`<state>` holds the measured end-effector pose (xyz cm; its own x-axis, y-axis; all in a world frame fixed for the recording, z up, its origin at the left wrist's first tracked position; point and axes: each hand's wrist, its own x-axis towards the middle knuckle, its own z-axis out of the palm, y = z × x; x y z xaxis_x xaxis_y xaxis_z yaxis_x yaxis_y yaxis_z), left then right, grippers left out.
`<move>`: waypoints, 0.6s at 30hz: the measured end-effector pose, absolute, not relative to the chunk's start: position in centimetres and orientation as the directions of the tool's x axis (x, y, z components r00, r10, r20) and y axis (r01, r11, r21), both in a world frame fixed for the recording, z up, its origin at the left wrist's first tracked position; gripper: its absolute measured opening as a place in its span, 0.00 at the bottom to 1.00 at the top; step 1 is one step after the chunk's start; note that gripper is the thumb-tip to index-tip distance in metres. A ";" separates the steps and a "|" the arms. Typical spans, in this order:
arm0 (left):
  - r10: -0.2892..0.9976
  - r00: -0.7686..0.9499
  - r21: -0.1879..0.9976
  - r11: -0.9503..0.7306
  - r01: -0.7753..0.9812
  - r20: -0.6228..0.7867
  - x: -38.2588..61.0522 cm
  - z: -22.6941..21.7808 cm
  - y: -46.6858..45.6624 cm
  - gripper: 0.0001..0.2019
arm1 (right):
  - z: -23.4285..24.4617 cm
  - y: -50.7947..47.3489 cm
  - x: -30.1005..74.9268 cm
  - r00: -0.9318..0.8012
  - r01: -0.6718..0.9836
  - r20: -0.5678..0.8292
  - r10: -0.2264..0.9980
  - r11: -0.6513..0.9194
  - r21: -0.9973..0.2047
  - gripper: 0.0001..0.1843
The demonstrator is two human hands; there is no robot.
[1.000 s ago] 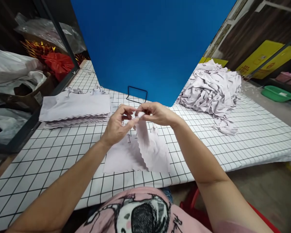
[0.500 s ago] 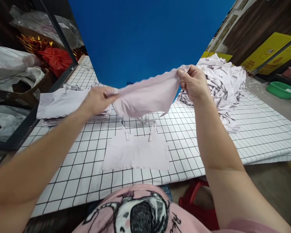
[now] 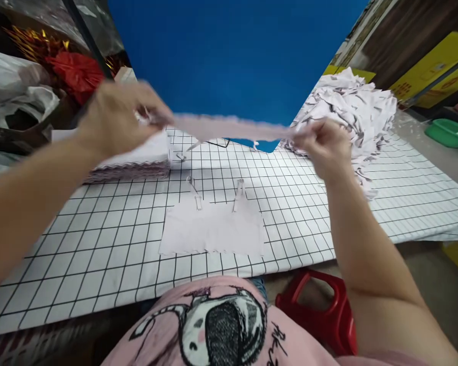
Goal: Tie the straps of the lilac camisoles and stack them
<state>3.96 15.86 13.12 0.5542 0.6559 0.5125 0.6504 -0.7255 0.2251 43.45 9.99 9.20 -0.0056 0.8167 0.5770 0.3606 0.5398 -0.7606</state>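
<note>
Between my two hands a pale pink strappy camisole top (image 3: 229, 128) is stretched taut above the table, with a strap end dangling under it. My left hand (image 3: 118, 119), blurred, pinches its left end, over a neat stack of similar pieces (image 3: 137, 165). The right end is pinched in my right hand (image 3: 326, 147), close to a heap of crumpled pale fabric pieces (image 3: 351, 114). Below the held garment, another pale pink camisole top (image 3: 213, 229) lies flat on the table, its two adjustable straps pointing away from me.
A white cloth with a black grid (image 3: 110, 274) covers the table. Beyond it rises a large blue panel (image 3: 236, 61). Plastic bags (image 3: 15, 86) and a red bundle (image 3: 78, 73) are at left. A red plastic stool (image 3: 324, 310) stands below the front edge; a green basin (image 3: 450, 133) is at right.
My hands have moved farther apart, the left one up and leftward, the right one slightly right and down. The garment has gone from a hanging sheet to a narrow, stretched band.
</note>
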 end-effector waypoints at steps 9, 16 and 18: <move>0.679 0.675 0.536 -0.699 0.474 0.289 -1.2 -3.7 7.7 0.14 | -5.8 -3.9 40.2 -0.233 0.566 0.201 0.951 0.301 -0.768 0.05; 0.656 0.717 0.438 -0.731 0.523 0.237 -2.0 -3.3 4.3 0.16 | -6.4 -7.2 39.5 -0.297 0.618 0.288 0.911 0.413 -0.669 0.08; 0.651 0.738 0.427 -0.727 0.537 0.179 -2.1 -3.7 3.7 0.15 | -7.0 -7.9 39.5 -0.329 0.637 0.283 0.901 0.433 -0.638 0.07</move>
<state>-2.12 3.73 -3.68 0.7379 0.6506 0.1793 0.5374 -0.7272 0.4270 39.48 -7.90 -7.04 -0.3286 0.9010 0.2833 0.6369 0.4329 -0.6380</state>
